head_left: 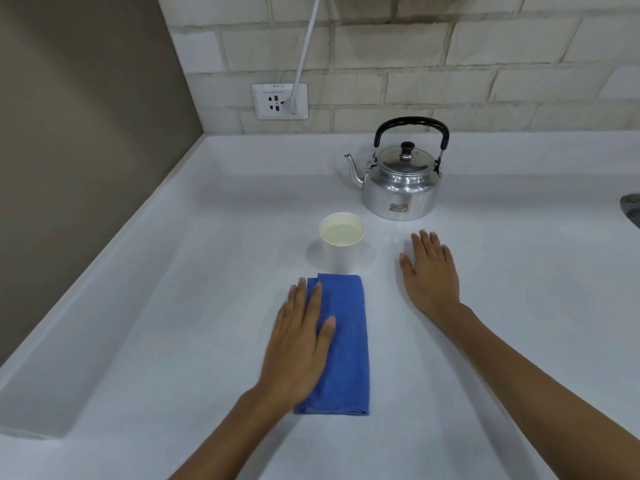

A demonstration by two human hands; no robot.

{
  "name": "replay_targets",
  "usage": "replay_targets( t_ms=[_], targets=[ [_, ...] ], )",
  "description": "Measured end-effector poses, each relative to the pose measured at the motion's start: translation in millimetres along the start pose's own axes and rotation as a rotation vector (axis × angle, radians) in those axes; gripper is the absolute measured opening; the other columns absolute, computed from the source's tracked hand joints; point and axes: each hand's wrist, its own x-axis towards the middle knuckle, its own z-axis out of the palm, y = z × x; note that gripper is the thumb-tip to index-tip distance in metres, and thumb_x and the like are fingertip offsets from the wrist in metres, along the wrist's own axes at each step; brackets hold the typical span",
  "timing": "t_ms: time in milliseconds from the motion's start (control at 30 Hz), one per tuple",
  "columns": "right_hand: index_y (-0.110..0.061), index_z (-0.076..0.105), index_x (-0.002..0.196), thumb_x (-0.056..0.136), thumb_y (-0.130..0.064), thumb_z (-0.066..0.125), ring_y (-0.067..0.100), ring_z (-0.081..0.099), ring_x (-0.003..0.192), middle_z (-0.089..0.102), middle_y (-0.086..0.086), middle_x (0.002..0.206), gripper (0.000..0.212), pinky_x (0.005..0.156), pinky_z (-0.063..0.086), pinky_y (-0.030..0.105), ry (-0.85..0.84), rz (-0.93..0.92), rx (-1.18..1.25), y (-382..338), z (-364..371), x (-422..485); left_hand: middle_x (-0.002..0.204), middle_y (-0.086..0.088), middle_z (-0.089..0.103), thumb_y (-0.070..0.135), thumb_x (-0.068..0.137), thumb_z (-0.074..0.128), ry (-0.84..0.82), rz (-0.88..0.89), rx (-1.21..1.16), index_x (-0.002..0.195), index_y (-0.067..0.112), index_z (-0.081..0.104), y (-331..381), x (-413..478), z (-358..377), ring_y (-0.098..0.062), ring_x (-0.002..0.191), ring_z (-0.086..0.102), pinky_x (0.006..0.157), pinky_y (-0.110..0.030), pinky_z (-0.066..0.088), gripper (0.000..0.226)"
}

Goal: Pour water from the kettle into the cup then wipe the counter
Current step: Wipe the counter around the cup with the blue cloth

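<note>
Cup (341, 237) ahead of my hands held water, kettle (401, 181) upright; pouring judged done. Left hand (299, 344) lay flat, fingers released, on cloth (346, 341); right hand (429, 275) flat, empty on counter (519, 306). Wiping remained.

On the white counter (485, 341): one metal kettle (401, 188), one paper cup (341, 242) of water, one folded blue cloth (346, 341), two hands, left (299, 344) and right (431, 275); one wall socket (273, 102) behind.

You've got a white wall socket (280, 101) at 11 o'clock with a white cable (304, 53) plugged in, pale brick-pattern tiled wall (450, 64) behind.
</note>
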Motion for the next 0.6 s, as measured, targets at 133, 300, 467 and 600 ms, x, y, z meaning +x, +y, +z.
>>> replay_targets(
  t_ms=[133, 300, 467, 600],
  targets=[
    [-0.002, 0.031, 0.138, 0.095, -0.018, 0.04, 0.03, 0.02, 0.14, 0.032, 0.017, 0.148, 0.047, 0.115, 0.012, 0.039, 0.137, -0.125, 0.165, -47, -10, -50, 0.155, 0.002, -0.015, 0.045, 0.094, 0.018, 0.13, -0.081, 0.084, 0.139, 0.032, -0.014, -38, 27, -28, -0.01, 0.141, -0.014, 0.112, -0.025, -0.009, 0.057],
    [-0.01, 0.003, 0.145, 0.098, -0.031, 0.025, 0.021, -0.007, 0.143, 0.0, 0.009, 0.157, 0.055, 0.113, -0.01, 0.03, -0.128, -0.27, 0.189, -114, 9, -107, 0.157, -0.011, -0.005, 0.039, 0.097, 0.017, 0.058, -0.19, 0.297, 0.145, 0.012, -0.006, -53, 53, -18, -0.022, 0.144, -0.006, 0.117, -0.034, -0.002, 0.059],
    [-0.009, -0.007, 0.144, 0.099, -0.034, 0.015, 0.024, -0.015, 0.142, -0.01, 0.01, 0.155, 0.055, 0.111, -0.019, 0.043, -0.21, -0.261, 0.038, -116, 18, -115, 0.157, -0.01, -0.002, 0.041, 0.097, 0.015, 0.07, -0.185, 0.361, 0.145, 0.011, -0.002, -60, 53, -13, -0.021, 0.144, -0.003, 0.116, -0.032, -0.001, 0.059],
    [-0.006, 0.008, 0.144, 0.099, -0.031, 0.023, 0.028, 0.002, 0.142, 0.008, 0.013, 0.155, 0.054, 0.112, -0.003, 0.051, -0.138, -0.284, -0.063, -105, 14, -121, 0.157, -0.009, -0.003, 0.041, 0.096, 0.014, 0.064, -0.186, 0.366, 0.145, 0.012, -0.004, -59, 53, -12, -0.019, 0.144, -0.004, 0.115, -0.031, -0.004, 0.059]
  ],
)
